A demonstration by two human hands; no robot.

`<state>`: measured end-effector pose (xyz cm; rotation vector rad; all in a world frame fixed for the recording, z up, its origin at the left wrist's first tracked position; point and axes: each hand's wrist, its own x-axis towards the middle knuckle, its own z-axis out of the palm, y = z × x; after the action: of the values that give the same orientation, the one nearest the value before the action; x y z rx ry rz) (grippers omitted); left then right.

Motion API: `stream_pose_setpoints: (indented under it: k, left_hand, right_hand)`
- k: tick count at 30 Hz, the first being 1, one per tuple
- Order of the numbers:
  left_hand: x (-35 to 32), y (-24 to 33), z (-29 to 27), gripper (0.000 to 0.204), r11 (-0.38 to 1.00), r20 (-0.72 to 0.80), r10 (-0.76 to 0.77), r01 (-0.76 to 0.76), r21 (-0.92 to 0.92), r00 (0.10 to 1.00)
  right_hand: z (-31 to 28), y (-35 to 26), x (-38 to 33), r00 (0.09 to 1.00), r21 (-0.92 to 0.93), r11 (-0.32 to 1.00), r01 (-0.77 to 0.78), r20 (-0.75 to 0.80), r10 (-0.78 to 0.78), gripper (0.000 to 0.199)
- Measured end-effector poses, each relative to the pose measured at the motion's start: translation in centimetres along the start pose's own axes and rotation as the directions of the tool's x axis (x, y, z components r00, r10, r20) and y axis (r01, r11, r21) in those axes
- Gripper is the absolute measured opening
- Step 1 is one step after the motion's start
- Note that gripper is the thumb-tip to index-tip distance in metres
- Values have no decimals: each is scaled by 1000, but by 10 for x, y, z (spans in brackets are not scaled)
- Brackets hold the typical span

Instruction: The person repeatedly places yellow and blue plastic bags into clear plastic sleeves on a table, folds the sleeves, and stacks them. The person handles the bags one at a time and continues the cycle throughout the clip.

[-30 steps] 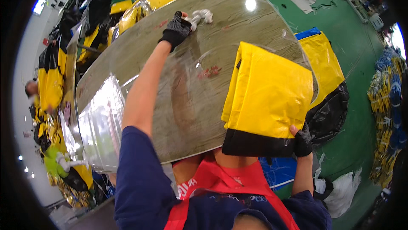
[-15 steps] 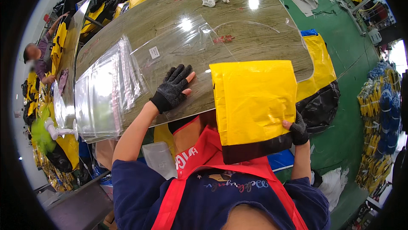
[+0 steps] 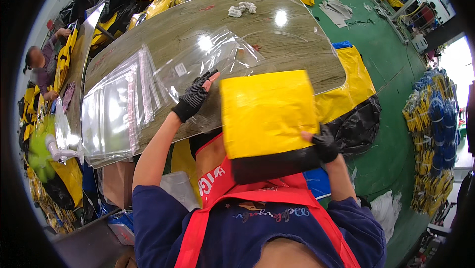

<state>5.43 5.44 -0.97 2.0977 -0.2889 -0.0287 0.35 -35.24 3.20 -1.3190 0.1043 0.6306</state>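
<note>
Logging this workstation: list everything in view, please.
Table: one, brown, centre
Folded sheet: one, yellow and black, over near table edge
Bags: several, clear, table left
Loose bag: one, clear, table centre
Crumpled cloth: one, white, table's far side
Sheet heap: one, mostly yellow and black, right
Tied bundles: several, yellow and blue, far right
Co-worker: one, purple sleeve, far left
Floor: one, green, right
Apron: one, red, below
Left hand: one, black glove, by loose bag
Right hand: one, black glove, gripping folded sheet

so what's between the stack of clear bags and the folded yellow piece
In the head view, another clear bag with a white label and the gloved left hand lie between them.
</note>
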Motion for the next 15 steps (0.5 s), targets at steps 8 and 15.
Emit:
stream_pose_setpoints:
  k: [8,15]
  left_hand:
    - [-67,75,2,48,784,195,154,-240,573,969]
    - [-67,83,13,53,815,40,137,-136,563,990]
  right_hand:
    - [40,18,80,910,-304,865,399,249,-332,59]
    - [79,-22,156,927,-605,717,347,336,-165,33]
